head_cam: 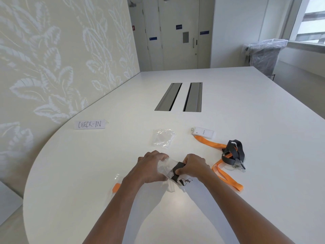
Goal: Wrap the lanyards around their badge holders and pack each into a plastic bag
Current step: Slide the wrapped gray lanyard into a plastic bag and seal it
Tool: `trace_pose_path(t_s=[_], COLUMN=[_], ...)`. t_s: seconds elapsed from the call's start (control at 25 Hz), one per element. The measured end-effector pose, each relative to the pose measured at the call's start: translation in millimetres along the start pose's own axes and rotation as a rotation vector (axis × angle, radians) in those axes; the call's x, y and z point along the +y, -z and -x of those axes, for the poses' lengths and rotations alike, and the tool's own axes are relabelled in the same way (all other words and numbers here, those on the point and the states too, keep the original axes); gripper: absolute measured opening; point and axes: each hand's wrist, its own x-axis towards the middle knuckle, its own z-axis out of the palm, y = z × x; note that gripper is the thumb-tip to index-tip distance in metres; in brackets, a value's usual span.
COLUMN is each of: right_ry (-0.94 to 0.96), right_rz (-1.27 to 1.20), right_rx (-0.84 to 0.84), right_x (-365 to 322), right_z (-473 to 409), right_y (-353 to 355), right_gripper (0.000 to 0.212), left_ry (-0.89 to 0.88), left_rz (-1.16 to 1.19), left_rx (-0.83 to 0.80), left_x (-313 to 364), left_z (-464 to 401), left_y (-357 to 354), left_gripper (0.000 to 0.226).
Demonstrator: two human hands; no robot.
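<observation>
The white table spreads out in front of me, with two metal cable slots set in its middle and a handwritten check-in sign off to my left. To my right an orange lanyard trails loose from its white badge holder, and a grey lanyard lies heaped across it, neither one wrapped yet. A spare plastic bag sits crumpled just beyond my hands, and by my left forearm a packed bag shows a bit of orange inside. Over the near edge, my left hand grips the open bag, fingers curled round its mouth, while my right hand pinches the dark wrapped bundle, which sits at the mouth and looks only partly in. The small metal clip hangs outside, below the bundle. I think the clip is the risk: it could snag the thin plastic and tear it, or stay out when I push. If my pinch loosens, the wrap could spring open, and if my left hand slackens, the mouth will collapse shut.
</observation>
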Motion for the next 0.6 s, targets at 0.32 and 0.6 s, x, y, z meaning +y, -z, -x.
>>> trace_pose_path(t_s=[0.32,0.6], right_ry=[0.036,0.005], right_rz=[-0.142,-0.238], right_rx=[-0.024,-0.078], right_x=[-0.4,2.3], right_z=[-2.9,-9.3], right_y=[6.7,8.4], right_gripper=[0.044,0.032], left_ry=[0.009,0.009], left_rz=[0.017,0.048], left_rx=[-0.026,-0.035], left_x=[-3.7,-1.7], left_z=[-0.2,1.1], left_y=[-5.1,-3.4], left_gripper=[0.077,0.076])
